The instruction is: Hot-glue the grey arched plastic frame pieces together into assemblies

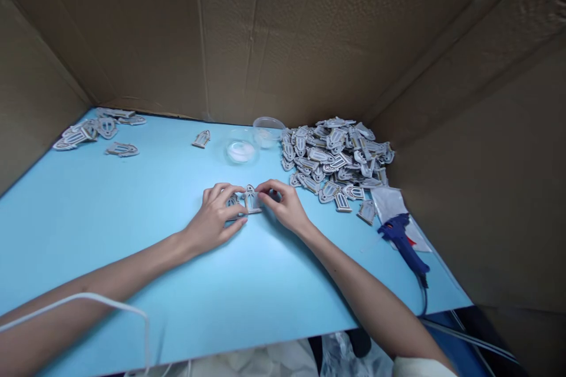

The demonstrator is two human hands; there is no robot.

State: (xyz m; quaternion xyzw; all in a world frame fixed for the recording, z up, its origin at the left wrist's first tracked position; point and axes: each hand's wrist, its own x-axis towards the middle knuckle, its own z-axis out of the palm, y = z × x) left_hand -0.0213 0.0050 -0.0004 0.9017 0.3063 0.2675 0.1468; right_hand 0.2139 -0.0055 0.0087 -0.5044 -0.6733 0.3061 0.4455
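Both of my hands meet at the middle of the blue table (110, 230). My left hand (219, 212) is curled over a small grey arch-shaped piece, its fingertips pinching one side. My right hand (283, 203) pinches the other side of a grey arch-shaped window piece (252, 199) that stands between the two hands. Part of a second similar piece shows under my left fingers; how the two touch is hidden.
A big pile of the same grey pieces (338, 156) lies at the back right. A few more pieces (95, 129) lie at the back left, one alone (201, 139). Two clear round dishes (241, 150) sit behind my hands. A blue glue gun (404, 241) rests right. Cardboard walls surround the table.
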